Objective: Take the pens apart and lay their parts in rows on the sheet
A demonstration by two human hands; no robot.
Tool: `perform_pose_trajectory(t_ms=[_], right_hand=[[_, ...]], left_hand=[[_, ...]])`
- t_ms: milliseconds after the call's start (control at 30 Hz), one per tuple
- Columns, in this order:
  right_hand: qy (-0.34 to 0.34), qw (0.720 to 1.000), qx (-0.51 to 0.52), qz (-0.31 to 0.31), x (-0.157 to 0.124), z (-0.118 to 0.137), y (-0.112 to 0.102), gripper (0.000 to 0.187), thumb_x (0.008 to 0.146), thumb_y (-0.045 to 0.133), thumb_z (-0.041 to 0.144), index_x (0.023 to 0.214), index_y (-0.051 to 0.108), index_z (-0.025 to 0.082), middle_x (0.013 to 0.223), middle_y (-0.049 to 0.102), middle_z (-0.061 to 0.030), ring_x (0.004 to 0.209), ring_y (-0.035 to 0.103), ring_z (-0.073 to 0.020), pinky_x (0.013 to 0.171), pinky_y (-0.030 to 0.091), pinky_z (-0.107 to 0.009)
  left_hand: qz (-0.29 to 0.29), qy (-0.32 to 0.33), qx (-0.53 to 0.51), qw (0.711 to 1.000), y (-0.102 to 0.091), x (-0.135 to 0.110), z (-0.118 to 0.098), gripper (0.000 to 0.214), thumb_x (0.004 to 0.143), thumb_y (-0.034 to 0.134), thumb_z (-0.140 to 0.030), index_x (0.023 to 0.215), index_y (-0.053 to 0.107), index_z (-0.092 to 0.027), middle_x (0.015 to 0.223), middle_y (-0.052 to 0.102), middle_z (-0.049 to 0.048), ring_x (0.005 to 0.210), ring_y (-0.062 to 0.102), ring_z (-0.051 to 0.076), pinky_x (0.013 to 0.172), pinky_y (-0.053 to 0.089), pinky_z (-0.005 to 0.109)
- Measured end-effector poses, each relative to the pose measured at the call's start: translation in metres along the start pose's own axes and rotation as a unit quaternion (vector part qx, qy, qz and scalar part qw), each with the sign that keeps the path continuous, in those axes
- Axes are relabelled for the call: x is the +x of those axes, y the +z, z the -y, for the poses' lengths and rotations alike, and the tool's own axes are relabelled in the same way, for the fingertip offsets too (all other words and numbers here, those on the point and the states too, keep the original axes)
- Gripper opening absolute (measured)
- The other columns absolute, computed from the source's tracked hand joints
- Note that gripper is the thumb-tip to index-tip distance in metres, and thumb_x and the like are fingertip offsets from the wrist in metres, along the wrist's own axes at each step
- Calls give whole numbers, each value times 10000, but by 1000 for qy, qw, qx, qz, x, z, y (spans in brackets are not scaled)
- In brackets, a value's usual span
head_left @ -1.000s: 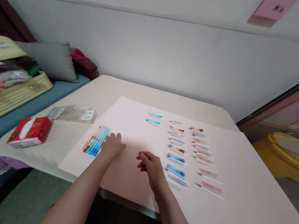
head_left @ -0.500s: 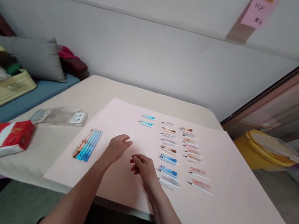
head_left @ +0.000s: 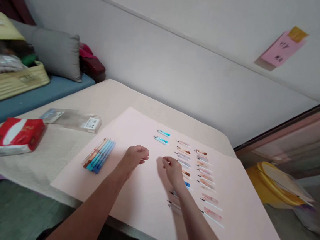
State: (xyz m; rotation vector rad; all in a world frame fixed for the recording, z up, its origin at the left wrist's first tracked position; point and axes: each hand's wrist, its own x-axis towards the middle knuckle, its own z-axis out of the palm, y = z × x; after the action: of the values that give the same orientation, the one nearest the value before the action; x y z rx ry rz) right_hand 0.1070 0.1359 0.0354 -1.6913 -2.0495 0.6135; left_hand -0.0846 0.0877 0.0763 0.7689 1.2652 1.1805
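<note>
A pink sheet (head_left: 139, 195) covers much of the table. My left hand (head_left: 134, 158) hovers over its middle with the fingers curled loosely and nothing visible in them. My right hand (head_left: 174, 170) is beside it, fingers bent downward, at the left edge of two columns of small pen parts (head_left: 203, 172). Whether it pinches one of them is hidden. A bundle of blue and orange pens (head_left: 99, 154) lies to the left of my left hand. Two teal pen pieces (head_left: 162, 136) lie further back on the sheet.
A red tissue pack (head_left: 15, 136) and a clear plastic package (head_left: 72, 119) lie on the left of the table. A grey pillow (head_left: 54, 53) and a yellow case (head_left: 10, 82) sit on the blue bed. A yellow basin (head_left: 274, 184) stands right of the table.
My left hand moved right, away from the pen bundle, toward the sheet's middle. My right hand moved forward to the columns of pen parts. The camera tilted and shifted.
</note>
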Motion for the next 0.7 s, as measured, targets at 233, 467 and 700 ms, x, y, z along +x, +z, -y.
perform_pose_trajectory(t_ms=[233, 467, 700], right_hand=[[5, 976, -215, 44, 95, -2, 1, 285, 822, 445, 192, 1051, 613, 179, 1085, 591, -119, 927, 567, -208, 697, 380, -259], [17, 958, -267, 104, 139, -9, 13, 279, 765, 533, 205, 1023, 637, 189, 1014, 632, -108, 852, 593, -209, 647, 379, -256], [4, 947, -293, 128, 126, -4, 14, 229, 750, 532, 242, 951, 637, 204, 949, 667, -84, 837, 602, -217, 606, 366, -257]], left_hand=[[-13, -4, -12, 1000, -1, -3, -11, 272, 668, 624, -400, 770, 646, -148, 877, 672, 102, 822, 625, 196, 732, 452, 321], [-22, 0, -16, 1000, -9, 4, -8, 236, 688, 604, -368, 770, 638, -149, 898, 671, 107, 821, 622, 190, 719, 452, 310], [-12, 10, -19, 1000, -10, 9, -6, 238, 701, 592, -368, 786, 642, -152, 915, 668, 104, 820, 625, 190, 740, 451, 325]])
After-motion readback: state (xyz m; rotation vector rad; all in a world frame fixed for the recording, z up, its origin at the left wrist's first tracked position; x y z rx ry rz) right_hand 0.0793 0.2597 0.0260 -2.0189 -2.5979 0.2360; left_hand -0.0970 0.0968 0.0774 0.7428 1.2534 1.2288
